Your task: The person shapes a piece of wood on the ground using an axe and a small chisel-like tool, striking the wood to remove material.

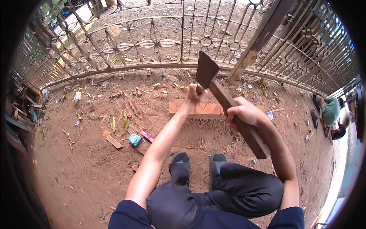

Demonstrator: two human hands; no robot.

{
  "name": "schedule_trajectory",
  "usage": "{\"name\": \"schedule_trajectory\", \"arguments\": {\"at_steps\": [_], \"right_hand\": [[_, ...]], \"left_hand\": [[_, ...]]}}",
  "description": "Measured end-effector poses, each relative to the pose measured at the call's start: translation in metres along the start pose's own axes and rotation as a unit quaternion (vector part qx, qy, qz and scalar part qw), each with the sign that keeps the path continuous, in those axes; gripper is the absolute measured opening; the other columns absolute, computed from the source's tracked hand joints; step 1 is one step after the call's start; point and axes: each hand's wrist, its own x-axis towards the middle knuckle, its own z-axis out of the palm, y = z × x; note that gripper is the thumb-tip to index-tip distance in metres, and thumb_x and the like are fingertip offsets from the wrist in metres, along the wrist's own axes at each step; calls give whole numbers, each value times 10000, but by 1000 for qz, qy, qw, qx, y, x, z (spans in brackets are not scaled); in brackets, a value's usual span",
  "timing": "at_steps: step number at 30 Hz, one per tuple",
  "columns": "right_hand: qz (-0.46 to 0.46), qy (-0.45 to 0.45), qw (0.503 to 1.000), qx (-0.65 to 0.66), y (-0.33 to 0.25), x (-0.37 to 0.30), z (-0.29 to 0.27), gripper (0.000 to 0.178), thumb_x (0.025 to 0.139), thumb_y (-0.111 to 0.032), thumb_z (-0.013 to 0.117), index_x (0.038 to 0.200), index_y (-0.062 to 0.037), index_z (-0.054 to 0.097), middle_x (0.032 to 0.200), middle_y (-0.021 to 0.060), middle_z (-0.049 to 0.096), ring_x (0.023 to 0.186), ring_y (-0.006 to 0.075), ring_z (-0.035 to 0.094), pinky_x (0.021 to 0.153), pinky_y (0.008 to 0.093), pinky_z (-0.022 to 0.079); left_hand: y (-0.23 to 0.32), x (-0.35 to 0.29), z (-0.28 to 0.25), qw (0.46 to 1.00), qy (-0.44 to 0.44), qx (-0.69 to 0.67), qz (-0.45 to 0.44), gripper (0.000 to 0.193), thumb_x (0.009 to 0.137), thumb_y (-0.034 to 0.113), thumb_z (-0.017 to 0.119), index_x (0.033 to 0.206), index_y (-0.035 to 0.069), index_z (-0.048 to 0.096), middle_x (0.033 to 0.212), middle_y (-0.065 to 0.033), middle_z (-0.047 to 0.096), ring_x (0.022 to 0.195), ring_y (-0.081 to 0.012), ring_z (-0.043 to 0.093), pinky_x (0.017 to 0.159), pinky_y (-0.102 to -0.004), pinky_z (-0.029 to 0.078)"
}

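My left hand (194, 97) is closed around the short handle of an adze-like tool (207, 70), its broad dark metal blade pointing up and away from me. In my right hand (244, 112) is a thick brown wooden bar (253, 139), slanting from lower right up to the blade. The bar's far end meets or overlaps the blade's lower edge; I cannot tell whether they touch. Beneath both hands, a reddish squared timber (206, 110) lies crosswise on the dirt. Most of the tool's handle is hidden by my fingers.
Left of my feet lie a teal tape measure (134, 139), a pink pen-like object (146, 137) and a small wood offcut (114, 141). A metal fence (152, 44) runs beyond the timber. Another person (331, 110) crouches at far right. Stacked scraps (17, 124) stand at far left.
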Motion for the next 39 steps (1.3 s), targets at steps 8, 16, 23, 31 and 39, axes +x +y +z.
{"name": "schedule_trajectory", "arguments": {"at_steps": [8,16,23,31,39], "right_hand": [[-351,86,930,58,-109,-76,-19,164,688,-88,558,802,30,565,615,66,532,463,136,528,420,279,424],[-214,70,974,37,-32,-13,1,176,667,-123,601,794,-14,548,657,48,556,514,143,537,487,309,460],[-21,43,998,-29,9,-13,-10,164,687,-58,586,822,16,529,624,82,553,458,167,555,431,304,466],[-382,144,912,41,-119,-93,-51,301,642,-170,548,875,10,487,629,68,469,459,145,471,431,279,434],[-151,82,975,139,-19,-13,2,217,621,-52,564,827,-24,502,641,57,501,490,176,544,462,325,485]], "left_hand": [[15,-8,6,999,2,-22,-42,182,741,147,652,630,34,563,475,-28,529,429,-117,498,419,-312,371],[14,-10,5,1000,4,-14,-25,179,754,126,641,630,39,547,460,-18,512,411,-108,479,399,-311,362],[10,-5,3,1000,11,-9,-11,137,742,129,668,658,48,597,467,-21,542,417,-109,520,408,-299,403],[10,-3,10,999,15,-31,-19,222,751,162,637,580,61,537,450,-11,514,403,-107,490,386,-303,361],[13,-8,13,999,16,-22,-24,221,748,171,634,587,72,519,433,6,470,394,-102,464,385,-311,342]]}}
